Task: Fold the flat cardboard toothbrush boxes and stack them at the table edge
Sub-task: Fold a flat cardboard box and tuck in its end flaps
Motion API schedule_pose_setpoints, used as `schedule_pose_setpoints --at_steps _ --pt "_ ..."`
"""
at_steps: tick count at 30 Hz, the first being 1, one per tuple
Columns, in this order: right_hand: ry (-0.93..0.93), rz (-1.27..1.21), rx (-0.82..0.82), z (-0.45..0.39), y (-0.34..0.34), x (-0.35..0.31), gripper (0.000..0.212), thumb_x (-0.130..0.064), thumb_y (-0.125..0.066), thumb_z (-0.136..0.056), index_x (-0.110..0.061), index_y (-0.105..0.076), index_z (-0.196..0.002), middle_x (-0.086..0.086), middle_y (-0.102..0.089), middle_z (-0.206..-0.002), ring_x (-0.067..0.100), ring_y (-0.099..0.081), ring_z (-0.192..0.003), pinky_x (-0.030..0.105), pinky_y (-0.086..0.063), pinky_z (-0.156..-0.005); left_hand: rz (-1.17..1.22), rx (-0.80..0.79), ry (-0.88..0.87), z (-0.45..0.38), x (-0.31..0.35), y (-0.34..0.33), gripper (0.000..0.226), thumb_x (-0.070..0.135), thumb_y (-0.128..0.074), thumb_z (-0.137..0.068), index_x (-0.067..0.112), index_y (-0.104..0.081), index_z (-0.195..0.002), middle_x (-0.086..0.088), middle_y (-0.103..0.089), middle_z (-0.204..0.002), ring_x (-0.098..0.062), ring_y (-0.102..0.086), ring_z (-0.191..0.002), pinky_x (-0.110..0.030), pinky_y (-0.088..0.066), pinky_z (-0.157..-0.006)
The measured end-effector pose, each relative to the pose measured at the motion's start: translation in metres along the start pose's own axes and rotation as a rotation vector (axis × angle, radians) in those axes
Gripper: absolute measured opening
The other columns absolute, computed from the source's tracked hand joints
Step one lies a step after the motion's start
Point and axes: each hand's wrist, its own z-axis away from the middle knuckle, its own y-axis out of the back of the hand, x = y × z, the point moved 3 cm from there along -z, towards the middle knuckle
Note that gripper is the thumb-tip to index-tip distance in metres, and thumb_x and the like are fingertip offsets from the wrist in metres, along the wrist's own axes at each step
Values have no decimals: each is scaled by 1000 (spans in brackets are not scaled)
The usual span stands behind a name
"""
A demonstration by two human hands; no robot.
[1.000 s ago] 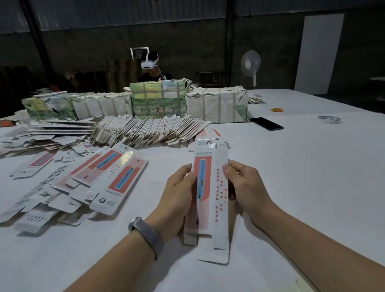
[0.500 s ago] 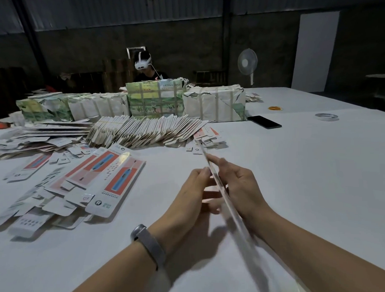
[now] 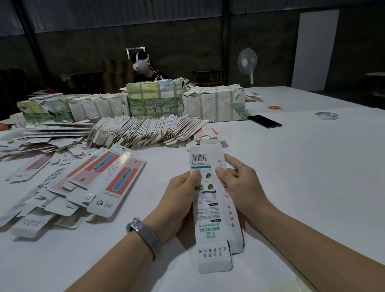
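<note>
I hold one long white toothbrush box [image 3: 209, 212] lengthwise over the white table [image 3: 306, 171], its back face with barcode and small print turned up. My left hand [image 3: 181, 198] grips its left edge, thumb on top. My right hand [image 3: 240, 186] grips its right edge, thumb on the printed face. A flap hangs free at the near end. To the left lie several flat and folded boxes with red and blue fronts [image 3: 118, 178]. A long leaning row of flat boxes [image 3: 144, 131] runs across the middle of the table.
Wrapped bundles [image 3: 212, 105] line the far side, with a person in a headset [image 3: 144, 67] behind them. A black phone [image 3: 264, 121], a tape roll [image 3: 326, 115] and an orange ring [image 3: 275, 107] lie to the right. A fan [image 3: 247, 62] stands beyond.
The box went from front face up, through edge-on, to back face up; both hands kept hold of it.
</note>
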Motion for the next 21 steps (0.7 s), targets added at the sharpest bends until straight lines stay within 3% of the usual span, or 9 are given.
schedule_pose_setpoints --at_steps 3,5,7,9,11,15,21 --pt "8 -3 -46 1 -1 -2 24 -23 -50 -104 -34 -64 -119 2 -78 -97 25 -76 -83 45 -62 -74 19 15 -5 1 3 -2 35 33 -47 -106 20 -80 -100 -18 -77 -99 -38 -71 -87 -67 -46 -95" --pt "15 -26 -75 2 -3 -3 24 -27 -47 -105 -29 -65 -121 2 -77 -102 25 -75 -87 44 -61 -75 12 23 -33 1 4 -3 37 39 -47 -105 28 -81 -97 -15 -78 -98 -32 -73 -84 -70 -45 -95" --pt "29 -36 -98 3 -6 -4 26 -31 -45 -106 -30 -62 -126 0 -77 -105 22 -75 -90 38 -61 -72 7 26 -49 0 4 -2 39 47 -44 -102 34 -81 -95 -10 -79 -98 -27 -75 -84 -62 -53 -90" --pt "49 -6 -119 4 -7 -3 26 -33 -46 -105 -35 -59 -127 -3 -77 -106 19 -75 -91 33 -60 -71 8 17 -38 -3 2 -1 45 57 -38 -99 37 -79 -98 -6 -79 -100 -25 -77 -89 -45 -62 -80" --pt "62 30 -139 4 -8 -3 26 -35 -48 -104 -38 -58 -128 -6 -76 -107 18 -75 -92 35 -61 -75 14 6 -19 -4 0 2 52 59 -30 -101 41 -79 -95 -5 -79 -100 -25 -77 -91 -36 -62 -73" --pt "51 56 -174 5 -12 -2 36 -48 -50 -94 -40 -57 -128 -7 -75 -110 19 -74 -96 47 -60 -84 52 -22 -11 -2 1 4 51 65 -30 -95 48 -78 -92 -6 -79 -102 -27 -77 -93 -36 -63 -72" --pt "53 61 -206 6 -13 -4 42 -53 -55 -88 -40 -53 -128 -6 -75 -110 20 -74 -95 52 -59 -86 64 -81 -2 -3 -1 0 44 68 -41 -80 50 -78 -95 -4 -78 -107 -25 -76 -97 -31 -62 -72"
